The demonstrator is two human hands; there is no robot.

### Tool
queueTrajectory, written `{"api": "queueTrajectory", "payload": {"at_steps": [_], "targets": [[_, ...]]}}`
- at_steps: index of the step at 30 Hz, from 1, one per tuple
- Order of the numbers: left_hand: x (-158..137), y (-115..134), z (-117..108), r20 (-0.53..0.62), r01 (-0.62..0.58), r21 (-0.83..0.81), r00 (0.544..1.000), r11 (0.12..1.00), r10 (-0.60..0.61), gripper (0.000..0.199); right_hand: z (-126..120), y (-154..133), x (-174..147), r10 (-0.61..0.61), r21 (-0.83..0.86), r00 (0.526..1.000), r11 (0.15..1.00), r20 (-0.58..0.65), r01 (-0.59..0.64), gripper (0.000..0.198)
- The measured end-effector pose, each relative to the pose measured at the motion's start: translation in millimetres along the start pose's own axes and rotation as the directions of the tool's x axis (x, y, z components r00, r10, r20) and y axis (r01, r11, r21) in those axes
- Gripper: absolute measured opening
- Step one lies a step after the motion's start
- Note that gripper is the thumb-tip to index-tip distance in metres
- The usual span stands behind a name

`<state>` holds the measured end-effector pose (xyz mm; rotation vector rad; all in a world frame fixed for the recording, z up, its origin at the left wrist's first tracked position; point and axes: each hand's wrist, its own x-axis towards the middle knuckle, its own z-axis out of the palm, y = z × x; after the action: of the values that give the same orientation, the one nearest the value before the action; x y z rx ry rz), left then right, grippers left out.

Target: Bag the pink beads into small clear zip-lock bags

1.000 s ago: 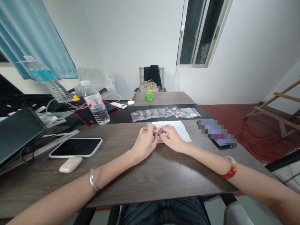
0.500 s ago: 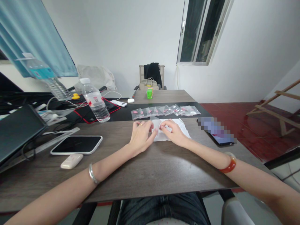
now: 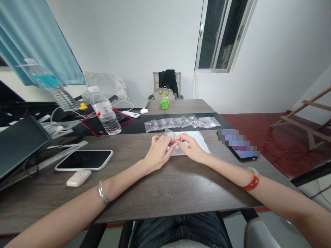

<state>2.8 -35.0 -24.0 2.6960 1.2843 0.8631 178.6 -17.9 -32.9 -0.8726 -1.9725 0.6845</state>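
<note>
Between my two hands is a small clear plastic bag (image 3: pixel 169 133), partly hidden by the fingers. My left hand (image 3: pixel 159 151) pinches it from the left, thumb and fingers closed. Close against it, my right hand (image 3: pixel 190 148) has its fingertips pinched together at the bag's edge. Whether anything is inside this bag I cannot make out. Beneath the hands lies a crumpled white paper sheet (image 3: pixel 201 141). Just beyond, several clear bags (image 3: pixel 182 122) holding small pink pills lie in an overlapping row across the dark strip of the table.
A water bottle (image 3: pixel 104 110) stands left of the bags, with a larger bottle (image 3: pixel 53 86) behind. Nearer are a tablet-like phone (image 3: pixel 84 160), a white case (image 3: pixel 79 178) and a laptop (image 3: pixel 20 148). Another phone (image 3: pixel 239 146) lies right. A green box (image 3: pixel 164 103) stands farther back.
My hands have come closer together, and the fingertips now meet at the bag. The bag is lower and more covered by the fingers. The row of bags has not moved.
</note>
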Motion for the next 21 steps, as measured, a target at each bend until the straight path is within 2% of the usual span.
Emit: {"api": "queueTrajectory", "payload": {"at_steps": [5, 13, 16, 21], "targets": [[-1.0, -0.5, 2.5, -0.016, -0.014, -0.017, 1.000, 1.000, 0.014, 0.024, -0.2, 1.0, 0.6, -0.016, 0.047, 1.000, 0.999, -0.005, 0.016, 0.018], [-1.5, -3.1, 3.5, -0.027, 0.057, -0.184, 0.998, 0.981, -0.063, 0.028, 1.7, -1.4, -0.5, -0.023, 0.079, 1.000, 0.997, -0.008, 0.023, 0.019], [-0.5, -2.7, 2.4, -0.060, 0.050, -0.152, 0.996, 0.987, -0.060, 0.027, 1.9, -1.8, -0.5, -0.007, 0.079, 1.000, 0.997, -0.022, 0.009, 0.019], [-1.1, -2.1, 1.9, -0.091, -0.035, -0.032, 0.995, 0.999, 0.032, 0.022, 1.7, -1.0, -0.8, 0.005, 0.042, 1.000, 0.999, 0.000, -0.005, 0.019]]}}
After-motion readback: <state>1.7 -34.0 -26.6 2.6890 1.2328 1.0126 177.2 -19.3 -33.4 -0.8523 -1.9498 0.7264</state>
